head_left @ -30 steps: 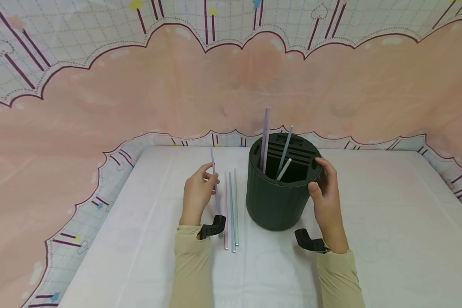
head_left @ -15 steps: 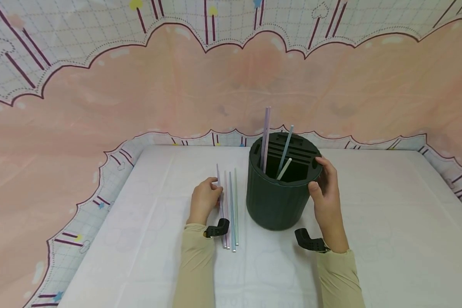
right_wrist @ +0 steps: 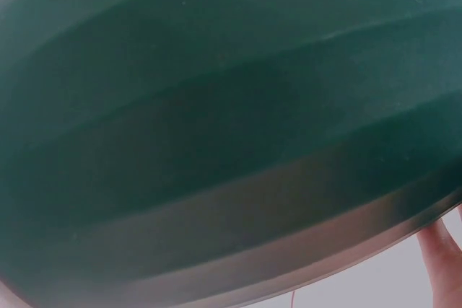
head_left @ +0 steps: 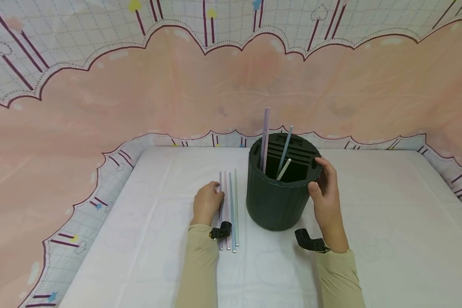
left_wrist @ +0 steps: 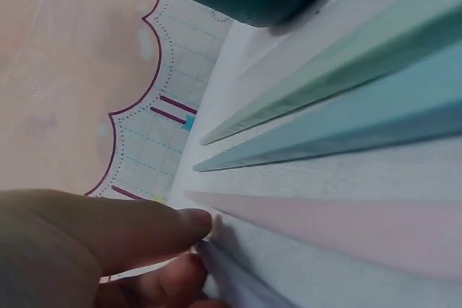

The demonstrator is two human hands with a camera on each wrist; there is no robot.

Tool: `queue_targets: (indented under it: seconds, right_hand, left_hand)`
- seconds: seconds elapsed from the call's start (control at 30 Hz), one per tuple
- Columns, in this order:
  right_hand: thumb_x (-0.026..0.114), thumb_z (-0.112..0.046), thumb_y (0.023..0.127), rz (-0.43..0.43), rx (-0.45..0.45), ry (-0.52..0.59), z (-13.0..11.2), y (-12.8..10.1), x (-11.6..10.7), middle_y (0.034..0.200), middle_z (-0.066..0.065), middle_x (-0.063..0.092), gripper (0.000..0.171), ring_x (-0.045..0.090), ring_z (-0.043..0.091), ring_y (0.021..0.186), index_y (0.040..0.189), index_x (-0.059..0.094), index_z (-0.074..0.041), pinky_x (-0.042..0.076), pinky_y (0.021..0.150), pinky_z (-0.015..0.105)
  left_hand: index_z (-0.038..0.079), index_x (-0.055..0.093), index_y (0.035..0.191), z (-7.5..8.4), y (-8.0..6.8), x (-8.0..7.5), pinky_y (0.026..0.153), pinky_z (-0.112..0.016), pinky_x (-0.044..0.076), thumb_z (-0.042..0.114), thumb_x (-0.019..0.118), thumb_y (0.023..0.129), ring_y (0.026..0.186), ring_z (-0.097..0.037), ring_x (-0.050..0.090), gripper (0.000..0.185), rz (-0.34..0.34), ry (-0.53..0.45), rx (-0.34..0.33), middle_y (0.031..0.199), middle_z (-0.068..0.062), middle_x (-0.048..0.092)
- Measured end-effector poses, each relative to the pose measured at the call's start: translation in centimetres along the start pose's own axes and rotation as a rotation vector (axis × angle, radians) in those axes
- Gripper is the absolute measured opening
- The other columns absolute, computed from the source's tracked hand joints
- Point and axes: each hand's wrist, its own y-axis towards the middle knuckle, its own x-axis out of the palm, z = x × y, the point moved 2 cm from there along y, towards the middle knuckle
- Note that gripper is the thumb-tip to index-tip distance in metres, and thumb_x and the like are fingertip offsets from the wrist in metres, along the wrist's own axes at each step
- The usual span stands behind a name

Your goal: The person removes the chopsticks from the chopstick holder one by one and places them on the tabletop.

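My left hand [head_left: 208, 203] pinches a slim purple stick [left_wrist: 242, 283] between thumb and fingers, low over the white surface. To its right lie a pink stick [head_left: 226, 209], a blue stick [head_left: 232, 214] and a green stick [head_left: 236, 214], side by side and lengthwise. A dark green round holder [head_left: 275, 205] with a slotted top stands right of the sticks. My right hand [head_left: 327, 196] grips its right rim, thumb in front and fingers behind. The ribbed green wall fills most of the right wrist view.
Several pastel sticks stand in the holder's opening, including tall purple ones [head_left: 266, 137], a blue one [head_left: 285, 149] and a short pale one [head_left: 283, 169]. The white table [head_left: 392, 214] stretches to both sides. A patterned peach cloth [head_left: 223, 90] hangs behind.
My left hand has moved down and right, bringing the upper end of the purple stick down until it lies parallel beside the pink one. The right hand and the holder have stayed put.
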Motion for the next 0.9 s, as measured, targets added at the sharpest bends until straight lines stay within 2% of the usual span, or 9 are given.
queue_targets:
  seconds: [0.2,0.37,0.47,0.6,0.77,0.9]
  right_hand:
    - [0.051,-0.029,0.091,0.001,0.011,0.008,0.2,-0.1,0.0,0.141,0.007,0.026,0.053,0.023,0.021,0.131,0.137,0.028,-0.016,0.026,0.101,0.027]
    - [0.050,-0.027,0.091,0.002,0.018,0.008,0.2,-0.2,-0.1,0.141,0.007,0.026,0.053,0.023,0.021,0.131,0.137,0.027,-0.016,0.026,0.102,0.028]
    - [0.051,-0.028,0.091,0.002,0.005,0.018,0.2,-0.2,-0.1,0.141,0.007,0.026,0.054,0.025,0.021,0.130,0.137,0.028,-0.015,0.027,0.101,0.027]
    - [0.051,-0.029,0.090,0.003,-0.005,0.017,0.2,-0.1,-0.1,0.140,0.007,0.026,0.054,0.025,0.022,0.129,0.137,0.028,-0.015,0.028,0.099,0.024]
    - [0.052,-0.029,0.090,0.001,0.000,0.038,0.1,-0.2,0.0,0.140,0.007,0.027,0.054,0.024,0.022,0.130,0.137,0.028,-0.015,0.028,0.099,0.024]
    - [0.052,-0.028,0.090,0.000,-0.001,0.043,0.0,-0.1,0.0,0.140,0.008,0.027,0.054,0.024,0.022,0.130,0.137,0.028,-0.015,0.028,0.099,0.024]
  left_hand:
    - [0.015,0.059,0.116,0.2,-0.4,-0.7,0.056,-0.032,0.044,0.031,0.055,0.085,0.072,-0.019,0.057,0.035,-0.054,0.062,-0.019,0.090,-0.003,0.062]
    - [0.017,0.056,0.121,1.2,-0.7,-1.9,0.055,-0.030,0.044,0.035,0.052,0.088,0.062,-0.015,0.057,0.037,-0.096,0.000,0.070,0.096,-0.004,0.062]
    - [0.018,0.056,0.121,2.5,-1.0,-2.5,0.054,-0.028,0.042,0.035,0.052,0.089,0.061,-0.013,0.055,0.036,-0.087,-0.017,0.143,0.093,-0.002,0.062]
    - [0.018,0.058,0.116,4.6,-1.6,-2.8,0.056,-0.028,0.042,0.031,0.052,0.089,0.070,-0.013,0.054,0.031,0.016,-0.037,0.260,0.088,0.002,0.062]
    - [0.017,0.062,0.109,6.7,-2.3,-2.9,0.055,-0.026,0.043,0.023,0.053,0.089,0.067,-0.008,0.054,0.023,0.183,-0.107,0.414,0.083,0.005,0.060]
    - [0.015,0.064,0.104,7.9,-2.9,-3.6,0.056,-0.024,0.042,0.018,0.052,0.089,0.069,-0.007,0.053,0.019,0.327,-0.177,0.512,0.083,0.004,0.058]
